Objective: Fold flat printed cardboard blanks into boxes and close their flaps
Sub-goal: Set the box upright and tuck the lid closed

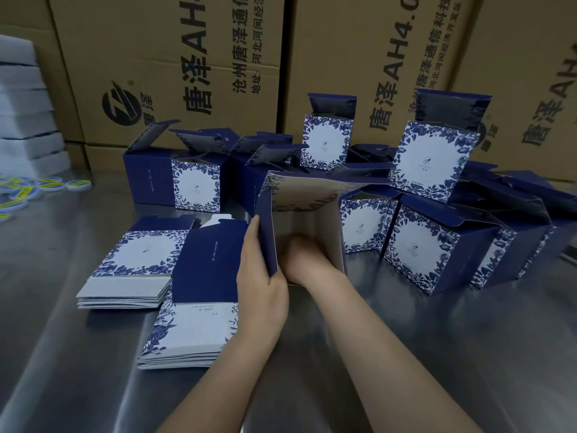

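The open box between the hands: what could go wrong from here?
The right hand is deep inside the open box, so it may crush a wall. The left hand grips only one wall, so the box may skew. The left wrist, over the flat blanks, could shift them.

Steel table (62, 370), flat blank stacks (134, 260), folded boxes (418, 245), round stickers (75, 183)

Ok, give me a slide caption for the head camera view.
Left hand grips an open blue box while the right hand reaches inside, flat blanks stacked alongside.
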Action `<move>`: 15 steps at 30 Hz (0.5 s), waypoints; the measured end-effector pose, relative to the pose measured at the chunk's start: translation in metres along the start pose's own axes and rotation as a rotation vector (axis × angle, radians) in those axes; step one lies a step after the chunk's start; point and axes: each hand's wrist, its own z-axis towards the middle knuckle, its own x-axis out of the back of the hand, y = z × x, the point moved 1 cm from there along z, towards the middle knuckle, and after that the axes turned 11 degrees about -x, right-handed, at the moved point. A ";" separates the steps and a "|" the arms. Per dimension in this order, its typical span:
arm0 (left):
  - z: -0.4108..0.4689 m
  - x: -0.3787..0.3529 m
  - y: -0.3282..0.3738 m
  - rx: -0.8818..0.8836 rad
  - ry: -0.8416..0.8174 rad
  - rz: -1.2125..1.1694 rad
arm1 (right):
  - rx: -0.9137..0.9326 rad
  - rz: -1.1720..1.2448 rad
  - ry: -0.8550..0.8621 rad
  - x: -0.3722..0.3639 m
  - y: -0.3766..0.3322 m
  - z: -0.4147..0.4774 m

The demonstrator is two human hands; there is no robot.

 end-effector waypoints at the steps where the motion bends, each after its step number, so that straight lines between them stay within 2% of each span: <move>1: 0.000 0.000 0.000 0.003 0.004 0.003 | 0.010 0.011 -0.028 -0.002 -0.001 -0.001; 7: 0.000 0.001 0.000 0.008 -0.016 0.009 | -0.068 0.022 -0.190 -0.008 -0.007 0.002; 12: 0.000 0.001 -0.001 0.011 0.006 0.015 | 0.007 0.060 -0.086 -0.005 -0.003 -0.004; 15: 0.000 0.001 -0.001 0.010 0.004 0.021 | -0.011 0.118 -0.119 -0.007 -0.002 -0.005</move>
